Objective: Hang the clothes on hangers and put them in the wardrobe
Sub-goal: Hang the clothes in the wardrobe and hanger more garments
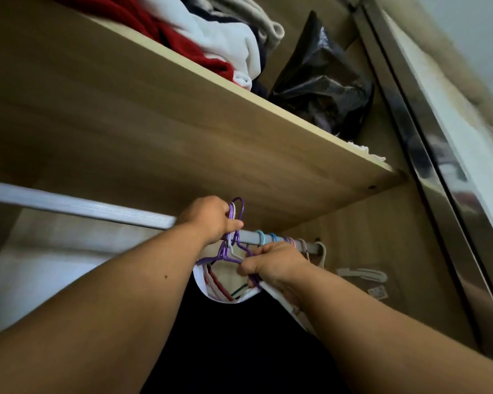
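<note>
1. Overhead, my left hand sits at the centre of the frame, fingers curled tight round the hooks of a bunch of purple and white hangers.
2. Those hooks stick up above my fist, right against the grey rail; I cannot tell whether they are over it.
3. My right hand, just to the lower right of the left, pinches a purple wire shoulder of the hangers together with the edge of a white garment.
4. That white garment hangs below the rail with its round neckline open toward me, and a dark garment fills the lower centre beneath it.
5. Just right of my hands, the coloured hooks of other hangers ride on the rail.
6. Above, a wooden shelf crosses the frame, carrying folded red and white clothes at upper centre and a black plastic bag to their right.
7. A shiny metal door frame runs down the right side.
</note>
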Demonstrator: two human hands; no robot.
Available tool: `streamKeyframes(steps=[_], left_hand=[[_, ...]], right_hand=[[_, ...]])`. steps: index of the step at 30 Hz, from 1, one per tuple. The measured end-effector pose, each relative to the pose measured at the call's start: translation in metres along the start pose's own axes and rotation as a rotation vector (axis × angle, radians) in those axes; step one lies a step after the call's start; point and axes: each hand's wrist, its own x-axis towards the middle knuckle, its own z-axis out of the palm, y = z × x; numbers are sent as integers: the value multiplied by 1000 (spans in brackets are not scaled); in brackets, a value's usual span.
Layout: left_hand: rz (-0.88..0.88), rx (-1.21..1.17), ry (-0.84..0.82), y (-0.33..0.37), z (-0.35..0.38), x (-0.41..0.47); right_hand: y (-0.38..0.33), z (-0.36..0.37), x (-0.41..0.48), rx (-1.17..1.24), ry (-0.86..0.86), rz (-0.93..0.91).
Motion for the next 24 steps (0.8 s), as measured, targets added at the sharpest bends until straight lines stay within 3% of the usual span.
streamKeyframes(steps=[5, 9, 12, 16, 21, 24], left_hand=[[-2, 201, -16, 1, 1, 5], [38, 443, 63, -4, 4, -1], [51, 428, 89, -8, 6, -7], [105, 481, -35, -11, 3, -14], [51, 527, -45, -16, -3, -25], [13, 499, -75, -17, -3, -33]], right_hand=[[3, 2, 8, -60, -1, 23], [17, 10, 6, -206, 26, 19], [24, 6, 2, -346, 5, 50], [25, -4, -3, -404, -80, 0], [16, -10, -17, -509, -163, -17], [16, -21, -29, -511, -112, -72]])
